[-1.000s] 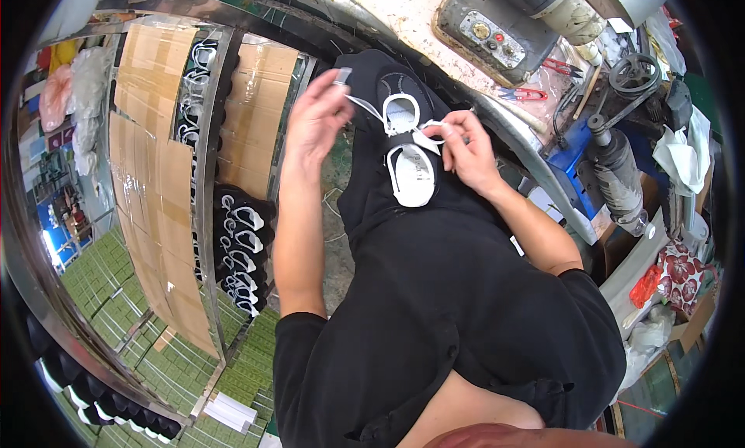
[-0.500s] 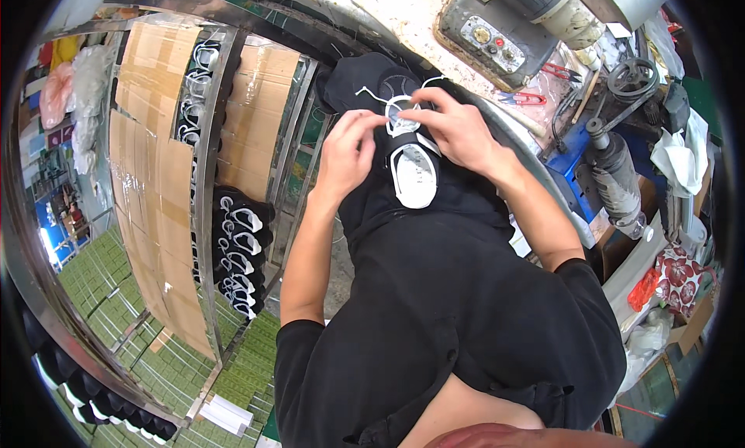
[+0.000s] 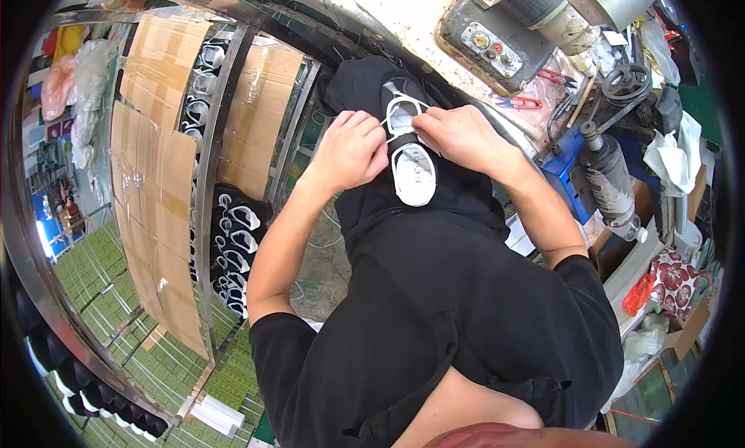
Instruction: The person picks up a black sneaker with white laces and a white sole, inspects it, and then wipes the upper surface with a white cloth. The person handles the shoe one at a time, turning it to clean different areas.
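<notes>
On my lap lies a shoe [image 3: 415, 186] with a white insole, a black strap across it and a black mesh toe pointing away from me. A white cord [image 3: 391, 107] runs round the opening at the toe end. My left hand [image 3: 353, 149] is closed at the left side of the shoe, its fingers curled on the cord. My right hand [image 3: 464, 140] pinches the cord at the right side, close to the strap. The fingers hide the cord's ends.
At the left stands a metal rack [image 3: 220, 138] with cardboard sheets [image 3: 159, 169] and several black-and-white shoe parts [image 3: 239, 238]. To the right is a worktable [image 3: 396, 13] with a machine control box [image 3: 493, 48], red-handled snips [image 3: 518, 103] and a bottle [image 3: 613, 184].
Both hands have closed from spread fingers and moved down a little beside the shoe. The loose cord ends that stuck out beyond the fingers no longer show.
</notes>
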A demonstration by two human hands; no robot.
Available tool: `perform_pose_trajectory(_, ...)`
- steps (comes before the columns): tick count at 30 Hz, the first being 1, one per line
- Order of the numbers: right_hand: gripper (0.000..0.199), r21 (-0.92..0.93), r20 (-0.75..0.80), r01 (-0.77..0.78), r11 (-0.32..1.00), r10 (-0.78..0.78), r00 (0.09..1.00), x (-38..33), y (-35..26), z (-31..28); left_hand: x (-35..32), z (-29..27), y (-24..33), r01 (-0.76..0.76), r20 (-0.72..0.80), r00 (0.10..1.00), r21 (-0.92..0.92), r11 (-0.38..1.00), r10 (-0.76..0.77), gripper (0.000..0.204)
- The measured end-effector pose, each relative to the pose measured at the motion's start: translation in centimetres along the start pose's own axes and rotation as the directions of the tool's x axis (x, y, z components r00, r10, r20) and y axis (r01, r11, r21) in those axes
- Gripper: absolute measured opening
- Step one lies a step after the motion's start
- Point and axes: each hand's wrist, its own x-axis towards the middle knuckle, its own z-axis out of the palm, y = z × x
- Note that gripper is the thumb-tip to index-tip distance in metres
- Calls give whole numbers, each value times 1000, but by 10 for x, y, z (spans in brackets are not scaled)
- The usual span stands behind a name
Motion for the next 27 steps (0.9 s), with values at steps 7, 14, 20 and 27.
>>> perform_pose_trajectory(7,19,546,180,-266,795,199,963,-5,3,-6,-2,12,-12,449,535,793,-836,-315,-291,26)
perform_pose_trajectory(14,20,667,329,-417,618,258,908,15,-8,-37,24,2,-28,618,649,715,-761,-198,-261,37)
perform_pose_trajectory(20,22,645,393,-401,651,168,904,24,-11,-36,49,-30,-31,786,805,588,-591,183,74,34)
perform_pose_trajectory(27,22,662,419,-455,596,209,883,25,-13,-30,73,-44,-15,678,842,540,-431,595,-5,19)
